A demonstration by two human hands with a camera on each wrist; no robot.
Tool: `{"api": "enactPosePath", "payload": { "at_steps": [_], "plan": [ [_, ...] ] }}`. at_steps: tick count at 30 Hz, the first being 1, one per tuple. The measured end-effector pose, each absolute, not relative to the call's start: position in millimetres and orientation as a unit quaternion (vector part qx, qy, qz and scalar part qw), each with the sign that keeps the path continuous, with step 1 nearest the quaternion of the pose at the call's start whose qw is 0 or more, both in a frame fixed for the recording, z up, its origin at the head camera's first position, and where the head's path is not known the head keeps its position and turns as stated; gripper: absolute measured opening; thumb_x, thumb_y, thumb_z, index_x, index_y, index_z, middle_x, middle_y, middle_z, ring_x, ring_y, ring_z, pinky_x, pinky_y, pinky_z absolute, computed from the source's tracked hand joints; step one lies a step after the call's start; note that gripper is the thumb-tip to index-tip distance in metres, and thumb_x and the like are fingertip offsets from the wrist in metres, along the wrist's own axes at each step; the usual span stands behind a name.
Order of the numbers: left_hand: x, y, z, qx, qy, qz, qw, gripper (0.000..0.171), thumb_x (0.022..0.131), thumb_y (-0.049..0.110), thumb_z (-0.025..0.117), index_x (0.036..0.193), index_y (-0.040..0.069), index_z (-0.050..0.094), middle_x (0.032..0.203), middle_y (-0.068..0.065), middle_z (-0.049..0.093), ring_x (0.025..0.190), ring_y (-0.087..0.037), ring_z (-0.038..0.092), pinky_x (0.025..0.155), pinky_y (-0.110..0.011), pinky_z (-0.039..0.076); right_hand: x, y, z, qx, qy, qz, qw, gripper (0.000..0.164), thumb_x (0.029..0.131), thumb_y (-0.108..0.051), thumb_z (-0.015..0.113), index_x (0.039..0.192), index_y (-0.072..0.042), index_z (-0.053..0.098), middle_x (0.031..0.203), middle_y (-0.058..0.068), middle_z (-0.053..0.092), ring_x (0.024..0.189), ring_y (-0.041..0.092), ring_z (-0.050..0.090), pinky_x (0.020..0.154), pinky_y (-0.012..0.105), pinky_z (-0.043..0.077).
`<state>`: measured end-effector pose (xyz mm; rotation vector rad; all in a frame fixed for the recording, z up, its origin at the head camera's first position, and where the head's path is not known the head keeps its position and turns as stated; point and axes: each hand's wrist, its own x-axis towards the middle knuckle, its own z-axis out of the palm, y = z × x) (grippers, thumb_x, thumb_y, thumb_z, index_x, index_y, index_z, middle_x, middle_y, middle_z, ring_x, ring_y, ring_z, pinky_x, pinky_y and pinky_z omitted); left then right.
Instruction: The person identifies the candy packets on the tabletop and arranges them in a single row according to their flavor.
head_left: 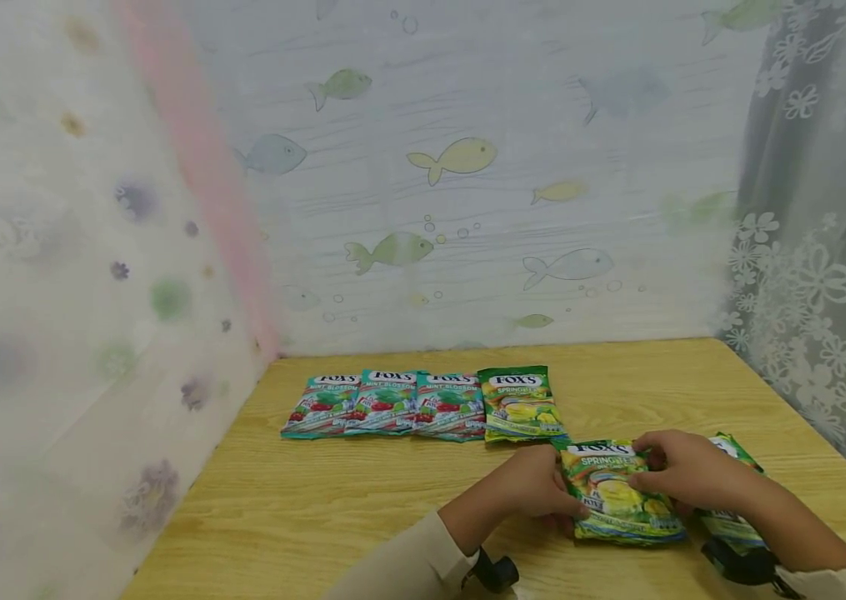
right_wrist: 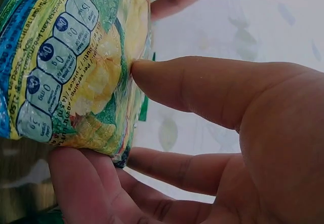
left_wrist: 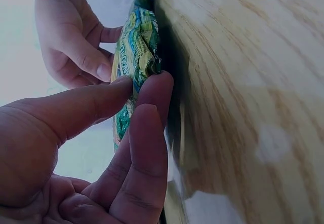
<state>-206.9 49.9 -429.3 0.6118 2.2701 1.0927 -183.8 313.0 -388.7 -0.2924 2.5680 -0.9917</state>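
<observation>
Both hands hold a green and yellow Fox's Spring Tea candy bag [head_left: 613,500] at the right front of the table. My left hand [head_left: 531,485] pinches its left edge, thumb on the printed face and fingers underneath, as the left wrist view shows on the crinkled bag [left_wrist: 137,46]. On the other side my right hand [head_left: 688,471] grips the bag [right_wrist: 101,67] between the thumb on its face and fingers below. A second green bag [head_left: 738,450] lies to the right, partly hidden by the right hand and forearm.
Toward the back, three teal Mint Blossom bags [head_left: 385,404] lie side by side, slightly overlapping. Another Spring Tea bag [head_left: 518,404] adjoins them on the right. The wooden table [head_left: 302,517] ends against a fish-patterned curtain [head_left: 468,275].
</observation>
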Motion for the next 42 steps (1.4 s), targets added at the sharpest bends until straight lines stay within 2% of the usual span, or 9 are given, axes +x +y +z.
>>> {"api": "enactPosePath", "payload": {
  "at_steps": [4, 9, 11, 15, 17, 22, 27, 34, 42],
  "plan": [
    [-206, 50, -426, 0.224, 0.841, 0.413, 0.268, 0.028, 0.090, 0.024, 0.083, 0.066, 0.012, 0.078, 0.059, 0.000, 0.072, 0.053, -0.016, 0.071, 0.052, -0.030, 0.057, -183, 314, -386, -0.105, 0.911, -0.354, 0.181, 0.071, 0.094, -0.032, 0.077, 0.143, 0.012, 0.050, 0.114, 0.015, 0.066, 0.065, 0.027, 0.065, 0.057, 0.040, 0.055],
    [-207, 50, -420, 0.226, 0.840, 0.421, 0.257, 0.023, 0.091, 0.025, 0.083, 0.073, 0.011, 0.077, 0.060, -0.001, 0.072, 0.055, -0.017, 0.072, 0.076, -0.021, 0.059, -185, 317, -384, -0.110, 0.915, -0.351, 0.166, 0.070, 0.093, -0.032, 0.078, 0.142, 0.011, 0.051, 0.116, 0.018, 0.065, 0.064, 0.026, 0.066, 0.055, 0.039, 0.055],
    [-207, 50, -418, 0.219, 0.840, 0.426, 0.255, 0.019, 0.090, 0.025, 0.083, 0.092, 0.007, 0.076, 0.062, -0.002, 0.073, 0.056, -0.018, 0.072, 0.079, -0.018, 0.058, -186, 317, -383, -0.111, 0.918, -0.346, 0.157, 0.070, 0.093, -0.033, 0.078, 0.142, 0.010, 0.052, 0.117, 0.020, 0.065, 0.062, 0.025, 0.065, 0.055, 0.039, 0.054],
    [-209, 50, -417, 0.197, 0.832, 0.450, 0.258, 0.057, 0.090, 0.022, 0.083, 0.137, 0.004, 0.057, 0.065, -0.003, 0.073, 0.058, -0.021, 0.073, 0.063, -0.026, 0.059, -189, 318, -381, -0.114, 0.926, -0.331, 0.139, 0.069, 0.094, -0.034, 0.077, 0.143, 0.008, 0.052, 0.119, 0.022, 0.064, 0.059, 0.022, 0.062, 0.053, 0.038, 0.051],
    [-211, 50, -417, 0.189, 0.828, 0.461, 0.257, 0.072, 0.090, 0.022, 0.083, 0.149, 0.006, 0.046, 0.067, -0.002, 0.073, 0.059, -0.022, 0.073, 0.061, -0.029, 0.060, -189, 318, -379, -0.116, 0.928, -0.329, 0.133, 0.069, 0.094, -0.034, 0.078, 0.143, 0.007, 0.052, 0.120, 0.023, 0.063, 0.054, 0.022, 0.059, 0.050, 0.038, 0.050],
    [-217, 50, -413, 0.185, 0.829, 0.466, 0.249, 0.081, 0.091, 0.022, 0.083, 0.157, 0.009, 0.038, 0.069, -0.002, 0.074, 0.062, -0.022, 0.074, 0.067, -0.029, 0.061, -191, 317, -372, -0.122, 0.927, -0.332, 0.123, 0.071, 0.093, -0.033, 0.078, 0.144, 0.008, 0.050, 0.122, 0.026, 0.062, 0.052, 0.021, 0.058, 0.048, 0.039, 0.050],
    [-222, 50, -405, 0.183, 0.852, 0.438, 0.220, 0.084, 0.090, 0.026, 0.083, 0.159, 0.013, 0.037, 0.068, 0.002, 0.074, 0.061, -0.021, 0.073, 0.075, -0.027, 0.060, -196, 315, -365, -0.124, 0.928, -0.333, 0.111, 0.074, 0.093, -0.033, 0.079, 0.146, 0.009, 0.048, 0.122, 0.029, 0.060, 0.064, 0.021, 0.066, 0.057, 0.038, 0.053],
    [-229, 50, -397, 0.169, 0.874, 0.420, 0.175, 0.084, 0.088, 0.027, 0.086, 0.158, 0.017, 0.041, 0.072, 0.007, 0.070, 0.061, -0.018, 0.070, 0.067, -0.029, 0.058, -206, 312, -360, -0.130, 0.930, -0.333, 0.089, 0.077, 0.092, -0.033, 0.079, 0.148, 0.008, 0.046, 0.126, 0.032, 0.058, 0.066, 0.020, 0.066, 0.058, 0.039, 0.055],
    [-240, 53, -392, 0.164, 0.882, 0.409, 0.165, 0.085, 0.088, 0.028, 0.085, 0.159, 0.020, 0.040, 0.072, 0.007, 0.070, 0.065, -0.018, 0.071, 0.062, -0.028, 0.056, -214, 311, -360, -0.128, 0.932, -0.329, 0.080, 0.076, 0.094, -0.031, 0.077, 0.150, 0.009, 0.044, 0.130, 0.036, 0.055, 0.073, 0.018, 0.068, 0.062, 0.039, 0.057]
  ]
}}
